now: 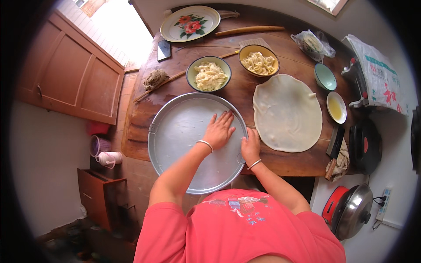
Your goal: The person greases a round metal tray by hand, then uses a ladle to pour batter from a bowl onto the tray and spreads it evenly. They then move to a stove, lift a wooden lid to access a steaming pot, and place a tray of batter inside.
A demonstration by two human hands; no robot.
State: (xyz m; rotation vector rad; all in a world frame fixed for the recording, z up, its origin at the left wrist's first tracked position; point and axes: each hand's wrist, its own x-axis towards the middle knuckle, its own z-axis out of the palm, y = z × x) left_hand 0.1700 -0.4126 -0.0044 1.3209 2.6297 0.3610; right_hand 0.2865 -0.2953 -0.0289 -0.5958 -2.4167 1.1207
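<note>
A large round metal pan (177,131) with wire loop handles juts over the front edge of the wooden table. My left hand (219,130) lies palm down on its inner bottom near the right side, fingers stretched and holding nothing. My right hand (251,144) grips the pan's right rim, thumb on the inner side. Just right of that hand, a thin, wide sheet of dough (287,113) rests on the table, its edge uneven. Behind the pan stands an enamel bowl (189,82) of dough strips (211,76). Another yellow bowl (243,67) farther back also holds dough strips (259,63).
On the wooden table (144,131) lie a floral enamel tray (171,28), a rolling pin (250,30), a thin stick (177,76) and a crumpled cloth (155,79). At right are a green bowl (325,76), a dish of yellow liquid (336,107), a cleaver (334,148) and a black electric griddle (365,146).
</note>
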